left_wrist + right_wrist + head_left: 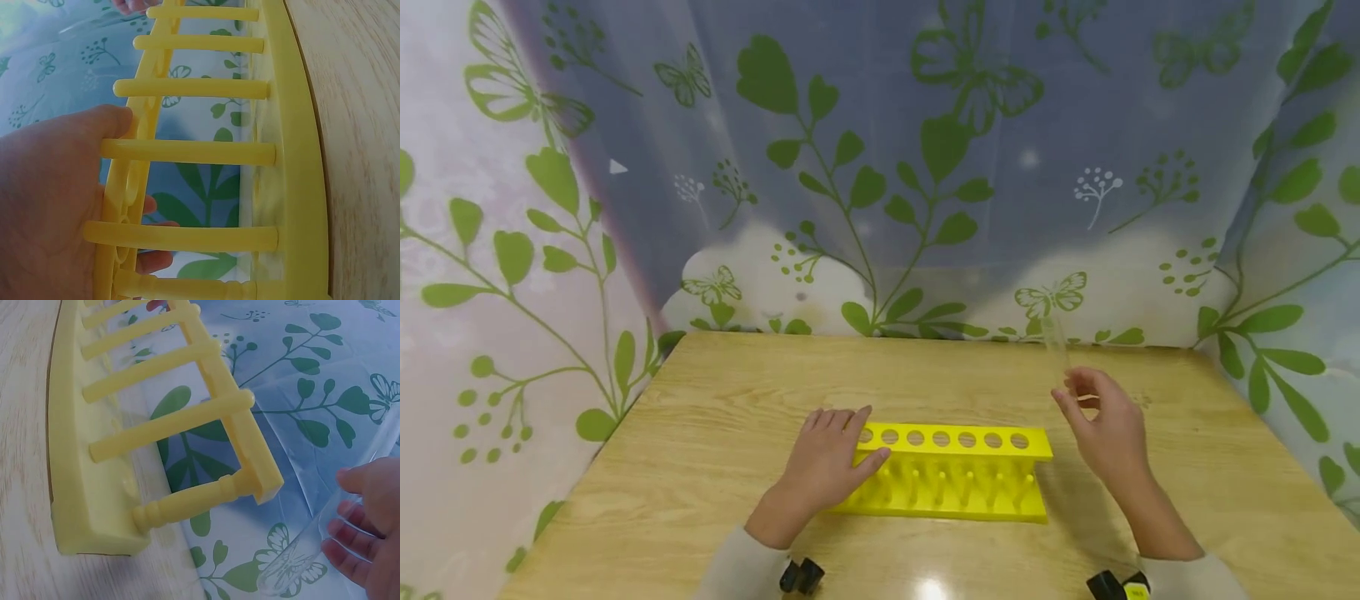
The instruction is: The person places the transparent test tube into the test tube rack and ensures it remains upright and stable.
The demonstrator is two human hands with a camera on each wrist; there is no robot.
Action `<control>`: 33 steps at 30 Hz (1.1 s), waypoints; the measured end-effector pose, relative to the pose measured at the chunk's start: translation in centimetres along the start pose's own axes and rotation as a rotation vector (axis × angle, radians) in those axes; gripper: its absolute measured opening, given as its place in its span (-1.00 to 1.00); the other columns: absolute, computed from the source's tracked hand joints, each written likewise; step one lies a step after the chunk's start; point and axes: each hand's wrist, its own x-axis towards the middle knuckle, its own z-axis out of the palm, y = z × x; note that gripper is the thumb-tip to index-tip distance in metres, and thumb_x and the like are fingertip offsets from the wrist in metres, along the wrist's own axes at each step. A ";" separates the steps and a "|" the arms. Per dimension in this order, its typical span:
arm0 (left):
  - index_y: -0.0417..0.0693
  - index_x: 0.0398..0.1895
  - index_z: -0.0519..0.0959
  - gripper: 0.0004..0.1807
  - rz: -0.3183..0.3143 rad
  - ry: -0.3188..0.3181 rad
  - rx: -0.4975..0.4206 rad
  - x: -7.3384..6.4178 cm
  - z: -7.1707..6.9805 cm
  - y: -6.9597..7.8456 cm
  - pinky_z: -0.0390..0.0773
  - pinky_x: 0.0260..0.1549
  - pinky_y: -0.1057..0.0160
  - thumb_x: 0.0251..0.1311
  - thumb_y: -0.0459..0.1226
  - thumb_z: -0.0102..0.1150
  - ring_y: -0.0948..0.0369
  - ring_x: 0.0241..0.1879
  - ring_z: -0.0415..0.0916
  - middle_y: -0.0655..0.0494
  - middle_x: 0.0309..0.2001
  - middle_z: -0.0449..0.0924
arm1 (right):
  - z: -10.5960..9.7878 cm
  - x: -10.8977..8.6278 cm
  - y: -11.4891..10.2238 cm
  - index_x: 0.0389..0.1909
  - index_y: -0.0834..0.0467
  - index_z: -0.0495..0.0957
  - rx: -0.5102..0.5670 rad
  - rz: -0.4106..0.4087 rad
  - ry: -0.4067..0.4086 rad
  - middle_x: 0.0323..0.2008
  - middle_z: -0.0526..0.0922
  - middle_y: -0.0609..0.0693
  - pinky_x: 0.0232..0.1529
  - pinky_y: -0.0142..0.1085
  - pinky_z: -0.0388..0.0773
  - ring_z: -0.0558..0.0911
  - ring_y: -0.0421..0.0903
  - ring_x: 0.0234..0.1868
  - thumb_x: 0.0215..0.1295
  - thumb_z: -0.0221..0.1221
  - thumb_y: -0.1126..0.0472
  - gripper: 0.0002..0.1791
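Right grip [1108, 425] pinches a clear tube [1056, 343] near the yellow rack [955, 454].

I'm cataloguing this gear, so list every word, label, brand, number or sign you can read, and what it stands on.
Readable text: none.
Yellow label on the black device at the right wrist: faint marks, too small and blurred to read.
Yellow rack: no lettering visible.
Clear tube: no lettering visible.
Patterned curtain: leaves and butterflies, no lettering visible.
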 end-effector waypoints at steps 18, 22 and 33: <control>-0.12 0.39 0.31 -0.26 0.009 0.011 0.005 -0.3 0.2 -0.2 0.13 0.33 -0.16 0.36 0.20 -0.07 -0.05 0.23 0.35 -0.06 0.21 0.45 | 0.2 -0.3 -1.5 -0.10 0.37 0.54 0.088 -0.044 0.074 -0.32 0.61 0.15 -0.23 -0.78 0.37 0.40 -0.62 -0.29 0.10 0.33 0.47 -0.68; -0.11 0.39 0.31 -0.26 0.007 0.009 0.007 -0.3 0.2 -0.2 0.14 0.33 -0.16 0.36 0.20 -0.07 -0.04 0.23 0.35 -0.05 0.20 0.45 | 0.2 -0.3 -1.7 -0.12 0.38 0.53 0.110 -0.055 0.087 -0.34 0.60 0.13 -0.22 -0.76 0.40 0.43 -0.59 -0.26 0.10 0.33 0.49 -0.69; -0.10 0.39 0.32 -0.27 0.012 0.016 0.008 -0.2 0.3 -0.3 0.16 0.33 -0.16 0.36 0.20 -0.07 -0.04 0.22 0.37 -0.04 0.19 0.46 | -0.2 -0.2 -2.4 -0.18 0.36 0.51 0.140 -0.111 0.128 -0.35 0.55 -0.01 -0.18 -0.73 0.43 0.55 -0.32 -0.25 0.04 0.34 0.56 -0.68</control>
